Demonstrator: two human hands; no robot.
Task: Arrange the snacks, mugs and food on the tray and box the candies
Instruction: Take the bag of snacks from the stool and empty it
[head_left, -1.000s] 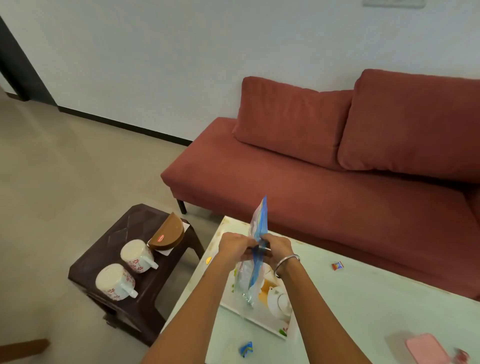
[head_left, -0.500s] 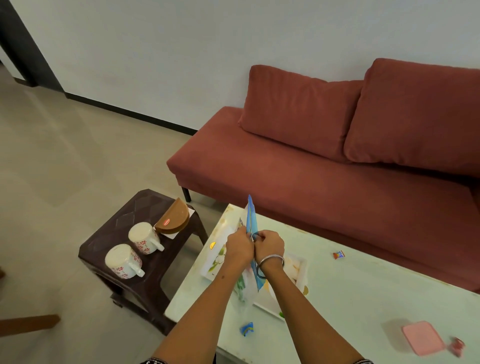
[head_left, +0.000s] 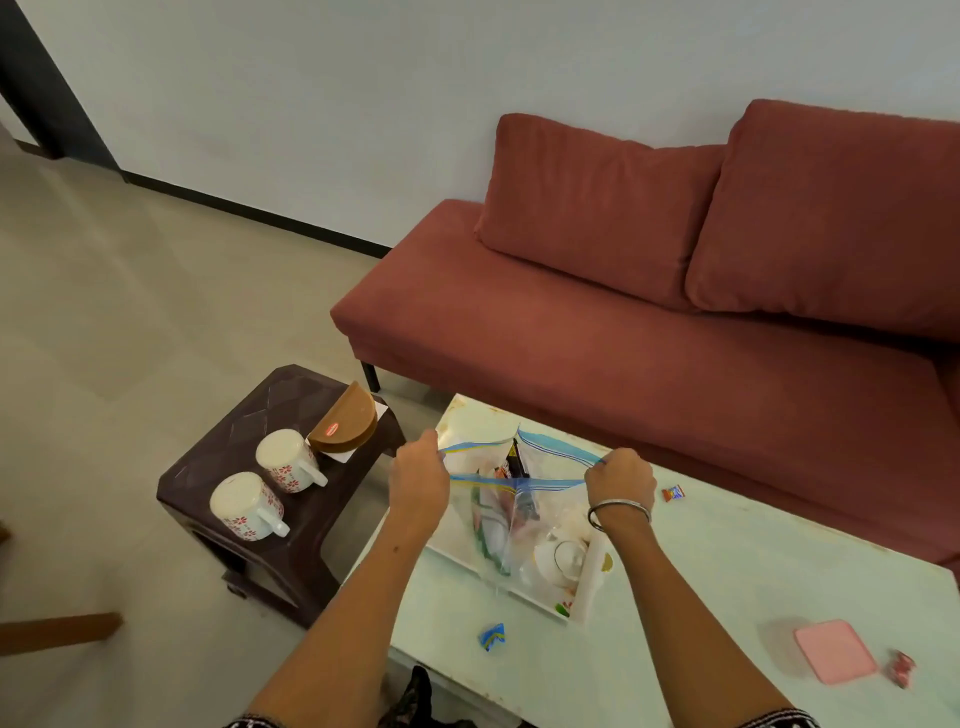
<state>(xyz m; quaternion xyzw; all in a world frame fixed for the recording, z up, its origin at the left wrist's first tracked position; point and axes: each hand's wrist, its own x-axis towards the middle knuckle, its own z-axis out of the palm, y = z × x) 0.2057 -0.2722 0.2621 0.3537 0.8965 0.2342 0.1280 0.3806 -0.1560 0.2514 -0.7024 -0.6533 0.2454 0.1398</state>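
1. While both forearms reach forward from the near edge of the counter (head_left: 727, 582), the step in hand looks like opening the zip-top bag (head_left: 511, 506) to get the snacks out for the tray (head_left: 584, 597).
2. Nearest on the counter lie a blue-wrapped candy (head_left: 492, 635), a pink box lid (head_left: 835, 650) at the near right, and a red-wrapped candy (head_left: 903, 669) just beside it; none of these is boxed yet.
3. Past them, the tray sits on the counter under the bag, with the bag's lower end hanging into it.
4. The left hand (head_left: 418, 480) has its fingers curled, its grip clamped on the left end of the bag's blue zip strip.
5. The right hand (head_left: 621, 478), with a metal bangle (head_left: 618, 512) at the wrist, pinches the right end of the strip. The two hands are well apart, so the mouth is stretched wide open; packets show inside, but I cannot tell what kind.
6. I judge the next move needs one hand to keep the mouth open while the other dips in, or a tilt of the bag over the tray.
7. Farther right, another red candy (head_left: 673, 492) lies on the counter.
8. Off to the left, a dark stool (head_left: 228, 457) carries two flowered mugs (head_left: 247, 506), (head_left: 287, 461) lying on their sides and a brown half-round item (head_left: 345, 431), all still to be brought over.
9. Farthest back stands the red sofa (head_left: 623, 332).
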